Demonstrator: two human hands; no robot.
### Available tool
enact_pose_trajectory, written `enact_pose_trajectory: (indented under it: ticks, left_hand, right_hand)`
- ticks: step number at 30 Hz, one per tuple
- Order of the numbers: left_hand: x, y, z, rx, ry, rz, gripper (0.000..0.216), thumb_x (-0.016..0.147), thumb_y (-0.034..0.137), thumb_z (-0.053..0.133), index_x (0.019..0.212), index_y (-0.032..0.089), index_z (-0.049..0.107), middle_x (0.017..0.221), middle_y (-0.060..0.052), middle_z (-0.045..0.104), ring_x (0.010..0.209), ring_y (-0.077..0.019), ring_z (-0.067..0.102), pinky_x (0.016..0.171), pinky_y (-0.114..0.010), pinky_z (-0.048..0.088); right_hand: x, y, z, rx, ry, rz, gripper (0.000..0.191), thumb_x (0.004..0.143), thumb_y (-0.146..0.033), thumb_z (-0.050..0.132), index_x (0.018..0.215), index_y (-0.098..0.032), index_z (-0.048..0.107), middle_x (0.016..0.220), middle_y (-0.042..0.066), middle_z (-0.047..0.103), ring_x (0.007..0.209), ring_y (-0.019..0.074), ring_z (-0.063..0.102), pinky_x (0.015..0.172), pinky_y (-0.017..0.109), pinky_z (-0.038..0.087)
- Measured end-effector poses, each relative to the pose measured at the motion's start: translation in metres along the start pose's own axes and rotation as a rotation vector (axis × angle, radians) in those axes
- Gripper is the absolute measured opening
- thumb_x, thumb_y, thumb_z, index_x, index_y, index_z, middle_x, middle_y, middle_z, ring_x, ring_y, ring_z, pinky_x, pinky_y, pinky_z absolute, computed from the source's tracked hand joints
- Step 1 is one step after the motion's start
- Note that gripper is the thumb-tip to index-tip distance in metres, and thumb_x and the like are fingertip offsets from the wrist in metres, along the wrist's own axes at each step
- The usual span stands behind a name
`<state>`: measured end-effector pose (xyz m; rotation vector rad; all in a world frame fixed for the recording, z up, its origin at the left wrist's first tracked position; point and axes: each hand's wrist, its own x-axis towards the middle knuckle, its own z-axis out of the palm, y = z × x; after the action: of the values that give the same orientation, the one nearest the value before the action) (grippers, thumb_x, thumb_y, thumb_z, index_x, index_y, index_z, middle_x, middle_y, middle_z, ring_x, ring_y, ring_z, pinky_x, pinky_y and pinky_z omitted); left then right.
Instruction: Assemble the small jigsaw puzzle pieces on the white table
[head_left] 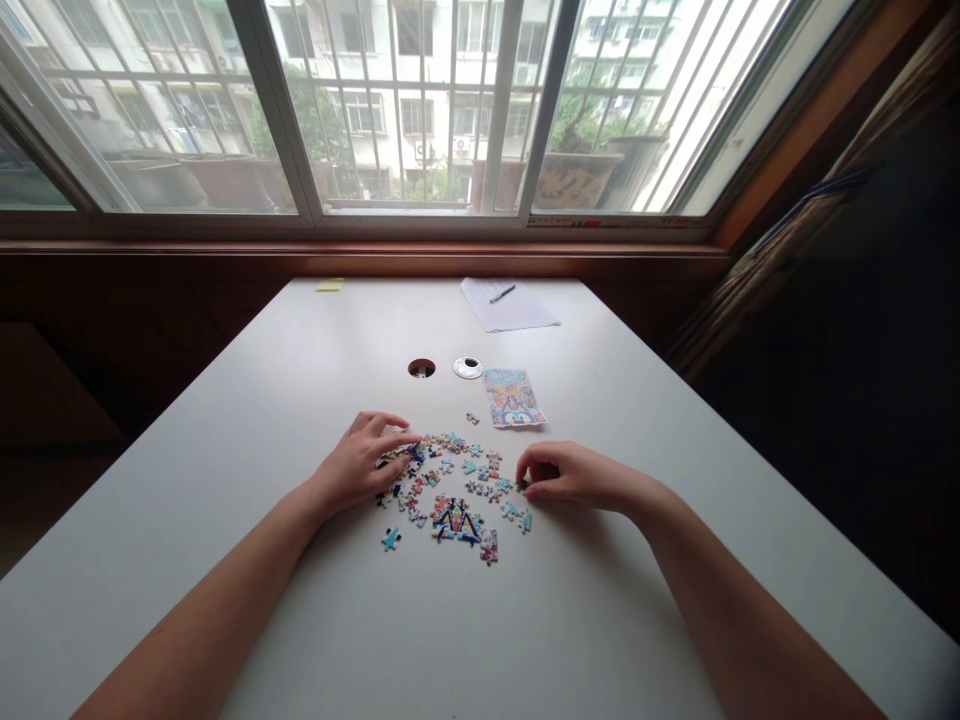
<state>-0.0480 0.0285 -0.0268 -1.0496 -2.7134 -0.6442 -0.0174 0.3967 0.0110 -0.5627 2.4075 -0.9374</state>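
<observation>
Loose jigsaw puzzle pieces [448,442] are scattered over the white table between my hands. A joined section of puzzle [456,522] with dark blue shapes lies nearest me. My left hand [367,455] rests on the left side of the pile, fingers apart and touching some pieces. At the right edge of the pile, my right hand [562,472] has thumb and forefinger closed on a small dark puzzle piece [523,485], mostly hidden by the fingertips. A light blue piece [391,539] lies apart at the lower left.
Beyond the pieces lies a colourful picture sheet [514,398]. Farther back are a round cable hole [421,369], a silver ring-shaped cover [468,368], a paper [510,308] with a pen [502,294], and yellow sticky notes [330,285]. A barred window stands behind the table.
</observation>
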Motion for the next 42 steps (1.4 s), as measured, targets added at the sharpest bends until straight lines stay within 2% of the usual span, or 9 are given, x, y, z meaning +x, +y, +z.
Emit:
enact_pose_trajectory:
  ticks: [9, 15, 20, 22, 26, 32, 36, 42]
  left_hand:
    - [-0.001, 0.000, -0.001, 0.027, -0.032, 0.039, 0.035, 0.096, 0.033, 0.056, 0.129, 0.042, 0.064, 0.133, -0.004, 0.055, 0.121, -0.0295, 0.044, 0.106, -0.049, 0.041]
    - [-0.001, -0.001, -0.002, 0.028, -0.017, 0.022, 0.035, 0.096, 0.031, 0.056, 0.129, 0.040, 0.064, 0.132, -0.005, 0.055, 0.123, -0.0296, 0.044, 0.106, -0.049, 0.042]
    - [0.000, -0.001, -0.003, 0.024, -0.008, 0.027, 0.034, 0.095, 0.032, 0.058, 0.128, 0.038, 0.065, 0.129, -0.005, 0.057, 0.120, -0.0287, 0.046, 0.104, -0.048, 0.044]
    - [0.000, 0.000, -0.003, 0.019, -0.003, 0.027, 0.033, 0.095, 0.032, 0.058, 0.126, 0.038, 0.066, 0.129, -0.005, 0.058, 0.120, -0.0287, 0.046, 0.103, -0.048, 0.044]
    - [0.000, 0.000, -0.003, 0.007, 0.008, 0.028, 0.031, 0.095, 0.032, 0.059, 0.125, 0.038, 0.067, 0.128, -0.005, 0.058, 0.119, -0.0287, 0.046, 0.103, -0.047, 0.044]
    - [0.000, -0.001, -0.002, 0.006, 0.010, 0.027, 0.032, 0.095, 0.032, 0.060, 0.125, 0.038, 0.066, 0.128, -0.005, 0.058, 0.118, -0.0287, 0.046, 0.102, -0.047, 0.044]
    - [0.001, -0.001, -0.003, -0.003, 0.010, 0.030, 0.032, 0.095, 0.031, 0.060, 0.125, 0.038, 0.066, 0.127, -0.005, 0.059, 0.117, -0.0283, 0.047, 0.102, -0.047, 0.045]
    - [0.001, -0.001, -0.003, -0.024, 0.020, 0.030, 0.030, 0.095, 0.030, 0.060, 0.123, 0.037, 0.068, 0.126, -0.005, 0.060, 0.117, -0.0282, 0.048, 0.101, -0.046, 0.045]
  right_hand:
    - [0.001, 0.000, 0.000, 0.052, 0.017, 0.015, 0.024, 0.085, -0.041, 0.065, 0.096, -0.020, 0.071, 0.078, 0.001, 0.063, 0.069, 0.0149, 0.053, 0.060, 0.025, 0.039]
    - [0.014, -0.002, 0.008, -0.008, 0.294, -0.098, 0.032, 0.091, -0.049, 0.060, 0.086, -0.019, 0.070, 0.065, -0.002, 0.050, 0.061, 0.0125, 0.043, 0.059, 0.026, 0.034]
    - [0.031, -0.017, 0.016, -0.120, 0.402, -0.195, 0.028, 0.095, -0.045, 0.058, 0.092, -0.021, 0.071, 0.071, 0.000, 0.058, 0.063, 0.0129, 0.048, 0.064, 0.027, 0.038]
    - [0.041, -0.025, 0.021, -0.167, 0.411, -0.240, 0.024, 0.096, -0.042, 0.059, 0.099, -0.022, 0.072, 0.081, 0.002, 0.063, 0.069, 0.0140, 0.054, 0.070, 0.028, 0.042]
    - [0.062, -0.037, 0.030, -0.310, 0.456, -0.305, 0.022, 0.093, -0.038, 0.066, 0.108, -0.023, 0.071, 0.089, 0.005, 0.063, 0.084, 0.0198, 0.058, 0.080, 0.034, 0.046]
    - [0.079, -0.035, 0.042, -0.365, 0.520, -0.287, 0.023, 0.089, -0.040, 0.072, 0.104, -0.022, 0.071, 0.103, 0.008, 0.060, 0.098, 0.0240, 0.055, 0.090, 0.039, 0.046]
    - [0.079, -0.028, 0.046, -0.324, 0.494, -0.285, 0.011, 0.089, -0.032, 0.073, 0.096, -0.023, 0.071, 0.102, 0.007, 0.060, 0.099, 0.0242, 0.054, 0.091, 0.040, 0.046]
    - [0.073, -0.026, 0.046, -0.328, 0.505, -0.361, 0.007, 0.093, -0.029, 0.068, 0.092, -0.023, 0.071, 0.097, 0.006, 0.063, 0.095, 0.0229, 0.055, 0.090, 0.038, 0.045]
